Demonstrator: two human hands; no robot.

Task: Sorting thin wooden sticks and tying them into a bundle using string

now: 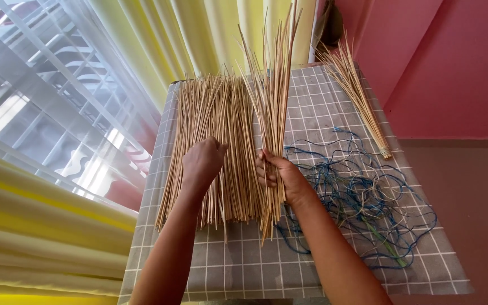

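Observation:
A wide pile of thin pale sticks (pixel 210 130) lies along a table covered with a grey checked cloth (pixel 323 107). My left hand (pixel 201 164) rests curled on the middle of that pile, fingertips among the sticks. My right hand (pixel 280 176) grips a separate bunch of sticks (pixel 271 96) that fans upward and away from me, just right of the pile. Whether my left hand pinches any stick is hidden by its knuckles.
A tangle of blue and pale string (pixel 362 197) spreads over the cloth on the right. A tied bundle of sticks (pixel 357 96) lies at the far right. Yellow curtains (pixel 199 34) and a window (pixel 35 107) stand left; a pink wall (pixel 458 68) stands right.

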